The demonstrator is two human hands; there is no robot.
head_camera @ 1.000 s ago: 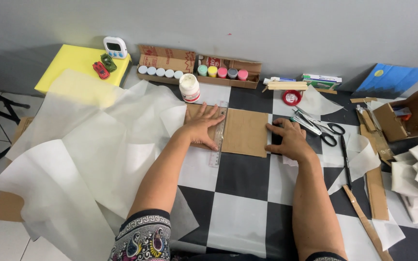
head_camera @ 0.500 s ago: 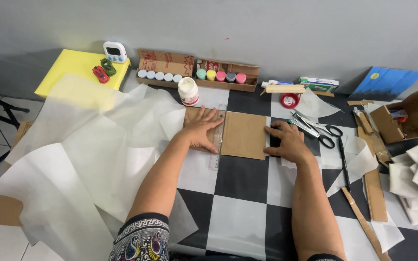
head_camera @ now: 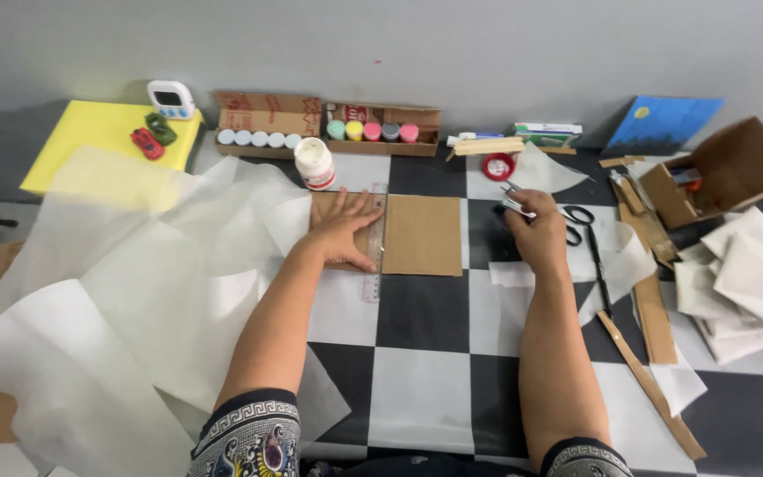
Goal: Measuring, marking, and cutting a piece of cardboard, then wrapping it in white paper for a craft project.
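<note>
While the left hand (head_camera: 346,231) lies flat with fingers spread on a clear ruler (head_camera: 373,252) and brown cardboard sheet (head_camera: 421,234) at the table's middle, the right hand (head_camera: 536,231), to the right, curls its fingers around a small metal tool (head_camera: 516,202) beside black-handled scissors (head_camera: 576,215).

The left hand (head_camera: 346,231) covers the left part of the brown cardboard sheet (head_camera: 417,235), and the clear ruler (head_camera: 374,238) beneath its fingers is faint enough that its markings cannot be read. Right of centre, the right hand (head_camera: 533,231) hides most of a thin metal tool (head_camera: 514,203) (only the tip shows, too small to identify). The white paper sheets (head_camera: 90,336) run off the lower left edge of the frame. Both forearms are cut off by the bottom edge.
</note>
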